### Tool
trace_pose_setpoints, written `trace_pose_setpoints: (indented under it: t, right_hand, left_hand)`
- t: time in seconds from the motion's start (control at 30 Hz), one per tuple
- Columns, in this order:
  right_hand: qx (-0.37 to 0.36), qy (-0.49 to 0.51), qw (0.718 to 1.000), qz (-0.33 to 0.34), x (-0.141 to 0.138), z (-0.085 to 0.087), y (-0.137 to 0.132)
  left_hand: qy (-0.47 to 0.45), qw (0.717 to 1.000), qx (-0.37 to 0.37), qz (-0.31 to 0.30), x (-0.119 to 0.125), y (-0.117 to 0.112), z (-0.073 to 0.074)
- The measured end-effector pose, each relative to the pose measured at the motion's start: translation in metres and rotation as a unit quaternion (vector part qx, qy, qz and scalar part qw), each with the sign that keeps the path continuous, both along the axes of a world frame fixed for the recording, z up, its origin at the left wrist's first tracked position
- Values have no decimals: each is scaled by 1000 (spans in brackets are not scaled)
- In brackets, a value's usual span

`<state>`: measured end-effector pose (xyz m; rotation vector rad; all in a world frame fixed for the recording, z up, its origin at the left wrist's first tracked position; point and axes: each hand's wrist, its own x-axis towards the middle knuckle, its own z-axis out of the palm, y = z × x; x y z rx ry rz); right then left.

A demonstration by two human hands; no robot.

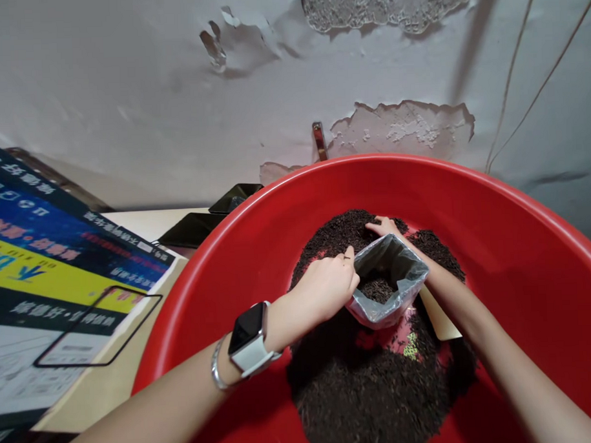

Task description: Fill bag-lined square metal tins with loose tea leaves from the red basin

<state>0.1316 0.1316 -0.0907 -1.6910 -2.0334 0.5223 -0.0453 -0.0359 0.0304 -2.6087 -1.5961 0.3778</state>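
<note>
My left hand (328, 282) is closed on the near left rim of a clear plastic bag (408, 294), whose mouth gapes upward. Dark, thin loose tea leaves (378, 288) lie inside the bag. Just beyond it, my right hand (385, 227) reaches into the loose tea (344, 229) on the floor of a red basin (239, 269), its visible fingers apart. The bag hides part of that hand. A larger heap of tea (364, 400) spreads on the near side. Beneath my right forearm lies a pale, flat-edged piece (438, 312), partly covered.
The basin's high rim (395, 157) curves around both arms. At the left stand printed cardboard boxes (59, 268) on a pale surface (100, 396), with a thin black wire frame (106, 364). Dark pouches (194, 229) lie behind. A peeling wall (140, 91) closes off the back.
</note>
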Motion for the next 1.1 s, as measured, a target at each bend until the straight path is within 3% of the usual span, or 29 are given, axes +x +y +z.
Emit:
trace_pose_setpoints:
  t: [0.1, 0.17, 0.27, 0.37, 0.53, 0.67, 0.8, 0.93, 1.03, 1.1]
  right_hand:
    - [26, 105, 994, -14, 6, 34, 4]
    - [40, 215, 976, 20, 8, 65, -4]
    - [-1, 453, 870, 195, 5, 111, -37]
    - [-36, 477, 814, 328, -2, 137, -76]
    - [-81, 411, 794, 441, -9, 133, -98]
    - [-90, 369, 804, 458, -7, 125, -90]
    - [-74, 330, 810, 479, -4, 129, -88]
    - [-72, 318, 792, 517, 1, 130, -86]
    - [-73, 378, 790, 476, 9, 123, -73]
    - [-81, 393, 826, 397, 18, 113, -58]
  left_hand:
    - [-2, 1000, -2, 0, -1, 0, 0]
    - [-3, 1000, -3, -2, -2, 0, -1]
    - [-6, 1000, -10, -2, -2, 1, -3]
    - [-10, 1000, -12, 0, -3, 2, -3]
    - [-31, 999, -26, -16, -5, 3, -2]
    - [-38, 999, -20, -18, -6, 3, -2]
    - [-34, 999, -20, -5, -4, 2, 1]
    - [-33, 999, -27, -1, -3, 2, 1]
    - [-14, 1000, -14, 2, -4, 3, -2]
    - [2, 1000, -7, 2, -5, 3, -4]
